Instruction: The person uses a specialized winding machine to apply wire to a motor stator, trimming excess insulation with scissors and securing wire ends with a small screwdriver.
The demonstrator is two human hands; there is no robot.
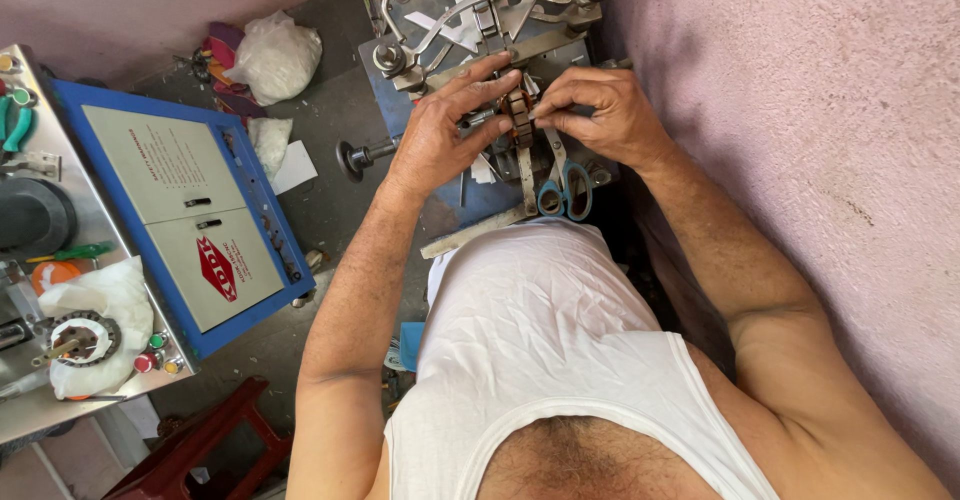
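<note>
While both of your hands are bent over the small wound part (pixel 518 112) on the blue machine (pixel 470 190), keep them low and close, as they are now, so the piece cannot twist between them. Your left hand (pixel 440 135) lies half spread, its long fingers (pixel 490 68) stretched across the top of the part and the metal bar behind it; it steadies more than it grips. Your right hand (pixel 600 110) is drawn narrow, thumb and fingertips pinched together right at the part's edge. Whether something thin sits in that pinch I cannot tell; it is too small to see. To my mind the fine work belongs to that right pinch, so let the left hold firm and move only the right fingertips, in short strokes.

The part itself sits between your two hands, near the middle of the machine's top, just above the scissors (pixel 562 185) that lie with their blue-grey handles towards you. It looks like a short, ribbed, brownish cylinder, dark slots alternating with lighter ridges, standing on end; your fingers hide most of its sides. A bent metal rod (pixel 480 2) arches over the machine beyond it, and a dark round knob (pixel 352 158) sticks out on the left. Mind the scissors' blades: they point up towards your working fingers.
</note>
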